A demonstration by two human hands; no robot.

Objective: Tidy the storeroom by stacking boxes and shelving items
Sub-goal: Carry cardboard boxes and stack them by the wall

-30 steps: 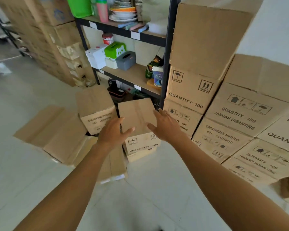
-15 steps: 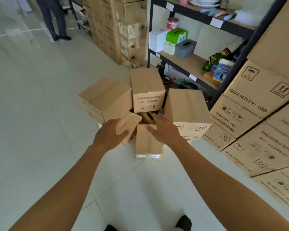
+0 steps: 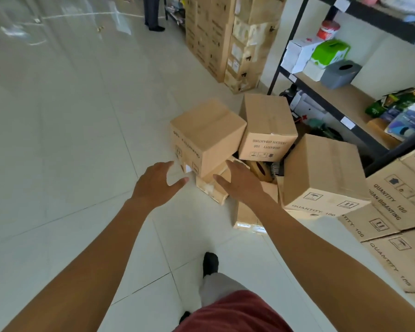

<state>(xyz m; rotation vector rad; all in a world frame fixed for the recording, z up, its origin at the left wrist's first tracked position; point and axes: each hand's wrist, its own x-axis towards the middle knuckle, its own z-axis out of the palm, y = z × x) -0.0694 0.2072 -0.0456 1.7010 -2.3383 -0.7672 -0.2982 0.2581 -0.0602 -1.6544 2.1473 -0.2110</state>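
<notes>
One wide-angle view, worn on the head, looks forward and steeply down. The left hand (image 3: 157, 185) and right hand (image 3: 241, 185) reach in from the bottom edge, close to the lens. Boxes (image 3: 209, 135) on the floor (image 3: 70, 140) sit mid-frame; a shelf (image 3: 336, 99) bends along the right edge.

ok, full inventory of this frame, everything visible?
loose cartons: three, brown, heaped on floor by rack
small boxes: at least two, brown, under heap
stacked cartons: several, brown, right edge
tall carton stack: one, brown, rear
shelf rack: one, black, right rear
white box: one, white, shelf
green tissue box: one, green, shelf
grey tissue box: one, grey, shelf
jar: one, red lid, shelf
packets: several, green and blue, shelf
bystander's legs: one pair, dark, top
foot: one, black footwear, bottom centre
left hand: one, open, empty, beside heap
right hand: one, open, empty, over small boxes
</notes>
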